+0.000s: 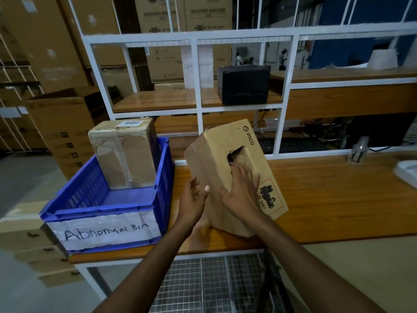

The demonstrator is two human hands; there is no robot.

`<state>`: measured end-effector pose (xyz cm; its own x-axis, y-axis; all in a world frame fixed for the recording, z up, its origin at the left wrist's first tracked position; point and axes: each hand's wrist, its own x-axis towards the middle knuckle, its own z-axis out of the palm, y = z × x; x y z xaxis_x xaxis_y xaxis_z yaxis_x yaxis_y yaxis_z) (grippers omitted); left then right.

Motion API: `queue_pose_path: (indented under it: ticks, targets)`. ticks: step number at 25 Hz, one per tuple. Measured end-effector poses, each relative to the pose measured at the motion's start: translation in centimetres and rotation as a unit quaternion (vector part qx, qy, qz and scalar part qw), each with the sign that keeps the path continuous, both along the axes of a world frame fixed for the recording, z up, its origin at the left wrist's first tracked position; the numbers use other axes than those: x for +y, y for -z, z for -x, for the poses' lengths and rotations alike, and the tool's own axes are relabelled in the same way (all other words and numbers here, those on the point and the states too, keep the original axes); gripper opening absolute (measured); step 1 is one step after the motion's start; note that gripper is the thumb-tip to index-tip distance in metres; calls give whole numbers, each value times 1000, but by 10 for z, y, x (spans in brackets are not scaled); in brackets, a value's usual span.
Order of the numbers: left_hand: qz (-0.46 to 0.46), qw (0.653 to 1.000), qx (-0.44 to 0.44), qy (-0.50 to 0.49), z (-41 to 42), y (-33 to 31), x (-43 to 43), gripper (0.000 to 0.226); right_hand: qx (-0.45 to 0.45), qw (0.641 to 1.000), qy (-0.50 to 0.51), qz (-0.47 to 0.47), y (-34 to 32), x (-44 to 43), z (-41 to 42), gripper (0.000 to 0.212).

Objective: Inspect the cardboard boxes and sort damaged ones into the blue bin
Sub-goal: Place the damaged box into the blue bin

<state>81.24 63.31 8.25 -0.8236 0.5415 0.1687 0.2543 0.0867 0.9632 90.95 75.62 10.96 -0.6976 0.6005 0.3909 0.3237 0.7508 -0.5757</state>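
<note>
A person holds a tilted cardboard box (216, 159) marked PICO on a wooden workbench (327, 199), just right of the blue bin (164, 177) labelled "Abnormal Bin". A ragged hole is torn in the box's upper face. The left hand (193, 199) grips the edge nearest the bin, fingers curled behind it and thumb pressed on the front. The right hand (241, 190) lies spread on the face, its fingertips at the lower rim of the hole. Inside the bin, at its far end, stands a taped, creased box (124, 154). Beyond the bin, a black printer (243, 86) sits on a shelf.
</note>
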Motion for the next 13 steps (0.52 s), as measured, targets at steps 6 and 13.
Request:
queue_pose_path:
  ticks: [6, 13]
  targets:
    - [-22, 988, -151, 20, 33, 5, -1, 108, 74, 987, -121, 72, 6, 2, -32, 78]
    - [-40, 997, -64, 7, 40, 0, 2, 125, 103, 986, -94, 88, -38, 19, -50, 131]
